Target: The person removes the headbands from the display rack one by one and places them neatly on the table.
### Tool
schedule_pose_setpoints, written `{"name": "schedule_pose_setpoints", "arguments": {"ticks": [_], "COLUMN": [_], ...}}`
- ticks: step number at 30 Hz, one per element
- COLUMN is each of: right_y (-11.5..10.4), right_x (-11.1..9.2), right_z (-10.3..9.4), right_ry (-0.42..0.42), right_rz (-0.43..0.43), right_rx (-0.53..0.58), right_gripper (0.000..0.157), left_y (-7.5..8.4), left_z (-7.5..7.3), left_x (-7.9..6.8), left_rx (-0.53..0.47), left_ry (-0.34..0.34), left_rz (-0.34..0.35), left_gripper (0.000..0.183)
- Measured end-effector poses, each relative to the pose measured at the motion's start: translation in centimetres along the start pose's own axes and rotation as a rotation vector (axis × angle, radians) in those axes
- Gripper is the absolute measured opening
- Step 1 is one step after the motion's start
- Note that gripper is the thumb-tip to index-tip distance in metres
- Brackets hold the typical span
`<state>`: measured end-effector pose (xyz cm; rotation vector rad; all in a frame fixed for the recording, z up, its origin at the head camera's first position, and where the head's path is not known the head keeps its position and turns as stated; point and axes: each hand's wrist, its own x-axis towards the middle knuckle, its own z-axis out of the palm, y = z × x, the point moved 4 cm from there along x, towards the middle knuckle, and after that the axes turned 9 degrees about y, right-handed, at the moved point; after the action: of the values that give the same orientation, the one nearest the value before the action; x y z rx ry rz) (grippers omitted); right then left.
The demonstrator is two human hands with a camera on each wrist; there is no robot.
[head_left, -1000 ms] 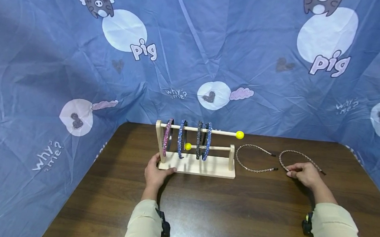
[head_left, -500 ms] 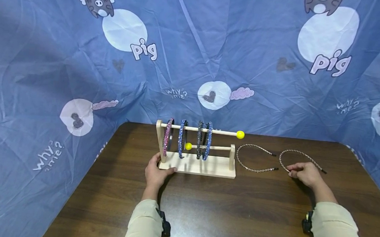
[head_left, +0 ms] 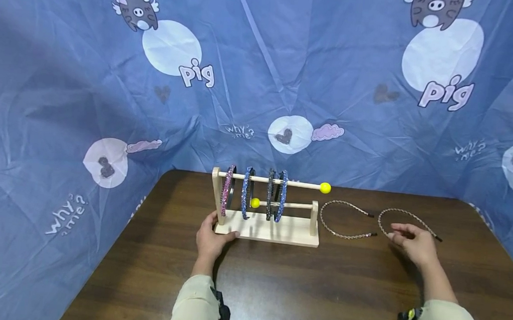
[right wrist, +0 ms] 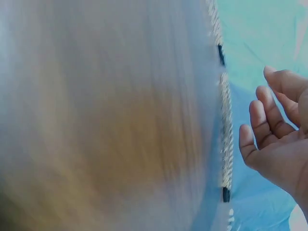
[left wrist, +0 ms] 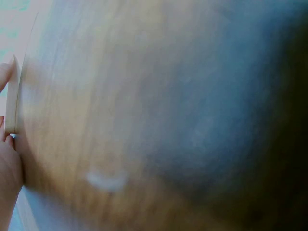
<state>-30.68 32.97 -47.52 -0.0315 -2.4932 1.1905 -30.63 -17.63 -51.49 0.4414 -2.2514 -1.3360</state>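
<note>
In the head view a wooden headband stand (head_left: pixel 273 235) bears several glittery headbands on its upper rod: a pink one (head_left: pixel 226 190), two blue ones and a dark one (head_left: pixel 269 196). My left hand (head_left: pixel 211 237) grips the left end of its base, thumb at the front edge. Two thin braided headbands lie on the table to the right of the stand: one nearer it (head_left: pixel 345 237), the other (head_left: pixel 398 210) beside my right hand (head_left: pixel 418 245). In the right wrist view that hand's fingers are loosely bent, hold nothing and stand apart from the braided headband (right wrist: pixel 226 130).
The brown wooden table (head_left: pixel 300 294) meets a blue patterned cloth (head_left: pixel 245 78) hanging at its back and left. Yellow balls cap the upper rod (head_left: pixel 325 188) and the lower rod (head_left: pixel 255 203). The left wrist view is mostly blurred tabletop.
My right hand has let go of the far-right braided headband and drawn slightly back to the right, its fingers loosened. The left hand stays on the stand. The head view has tilted slightly up.
</note>
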Motion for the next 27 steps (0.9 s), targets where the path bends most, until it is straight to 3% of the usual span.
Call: {"name": "schedule_pose_setpoints", "arguments": {"ticks": [7,12,19,27], "right_y": [-1.3,-0.7,-5.3,-7.2], "right_x": [-1.2,-1.2,-2.6,-3.3], "right_z": [0.7,2.2,3.1,4.6], "right_ry": [0.054,0.102,0.064,0.039], "right_rz": [0.081,0.066,0.064,0.062], "right_rx": [0.126,0.278,0.372,0.43], "right_gripper": [0.048,0.042,0.035,0.035], "left_y": [0.0,0.0,0.1,0.0], "left_z": [-0.1,-0.1,-0.1,0.0], "left_x": [-0.2,-0.1,0.0,-0.1], "left_rx": [-0.002,0.004,0.001,-0.004], "left_ry": [-0.004,-0.005,-0.004,-0.003], "left_rz": [0.005,0.002,0.013,-0.004], "left_gripper": [0.078,0.079,0.078,0.078]}}
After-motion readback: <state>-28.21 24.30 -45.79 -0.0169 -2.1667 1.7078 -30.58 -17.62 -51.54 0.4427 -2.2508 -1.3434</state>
